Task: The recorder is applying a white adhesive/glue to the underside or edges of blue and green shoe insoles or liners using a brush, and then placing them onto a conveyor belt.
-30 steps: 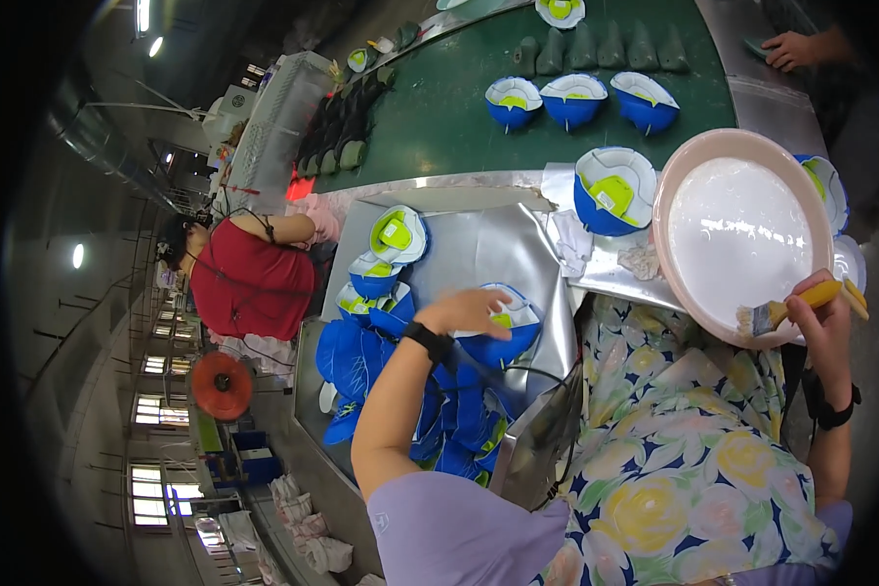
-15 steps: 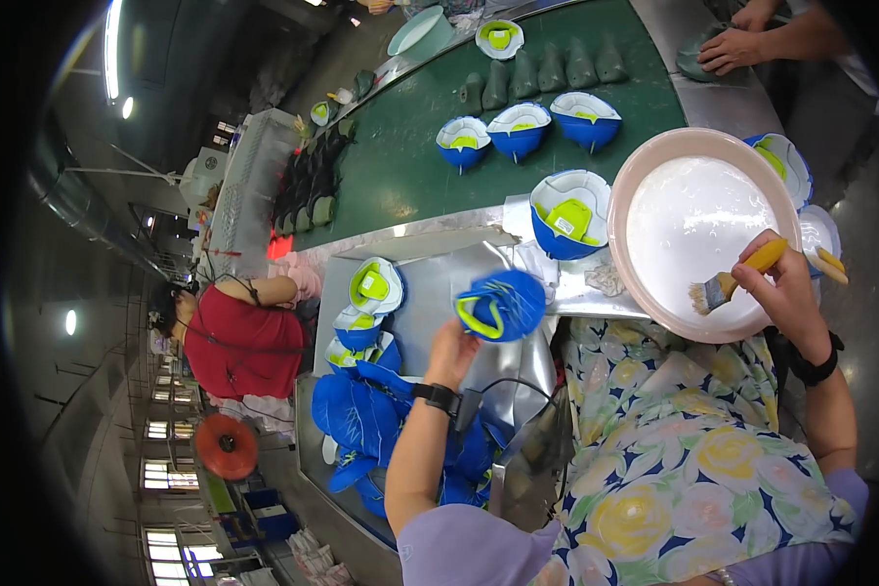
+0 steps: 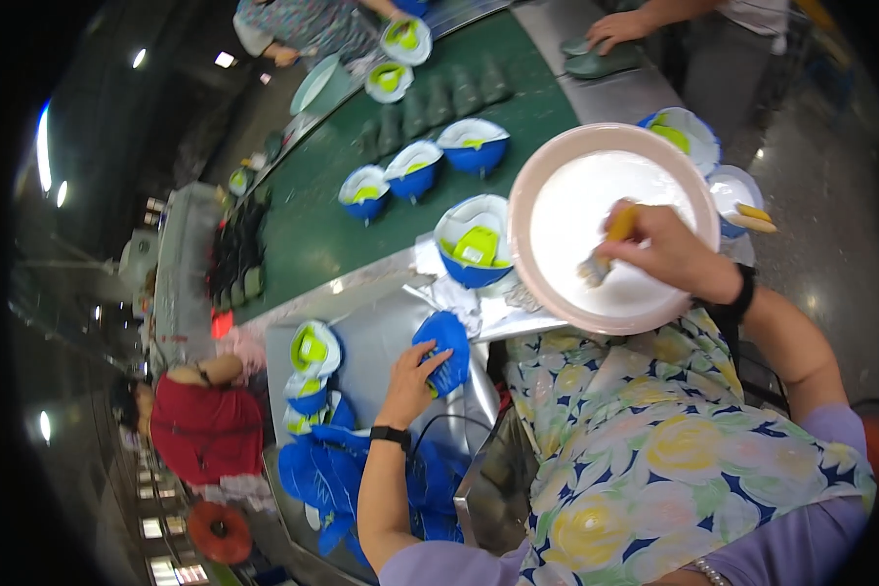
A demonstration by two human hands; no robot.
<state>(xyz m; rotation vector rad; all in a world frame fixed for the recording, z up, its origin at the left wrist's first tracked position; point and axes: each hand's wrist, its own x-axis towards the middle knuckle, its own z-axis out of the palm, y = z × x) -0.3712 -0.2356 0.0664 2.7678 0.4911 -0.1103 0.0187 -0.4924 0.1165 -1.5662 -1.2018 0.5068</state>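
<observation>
My left hand (image 3: 415, 384) has its fingers closed on a blue shoe upper (image 3: 449, 337) over the metal work surface. The upper's blue outer side shows. My right hand (image 3: 669, 252) grips a paintbrush (image 3: 623, 223) by its yellow handle. Its bristles touch the white liquid (image 3: 581, 190) inside a pink basin (image 3: 520, 230). Just left of the basin stands a blue shoe upper with white lining and lime padding (image 3: 472, 269). Beside my left forearm lies a heap of blue uppers (image 3: 327, 479).
A green conveyor belt (image 3: 313, 244) carries several uppers and a row of dark shoe lasts (image 3: 438, 103). Right of the basin, a white bowl (image 3: 732, 190) holds yellow-handled tools. A co-worker's hand (image 3: 615, 31) rests on a dark last. Another person in red (image 3: 205, 425) is at left.
My right hand has lowered the brush into the white liquid. My left hand has brought the upper lower and turned it, blue side showing. The whole view has shifted.
</observation>
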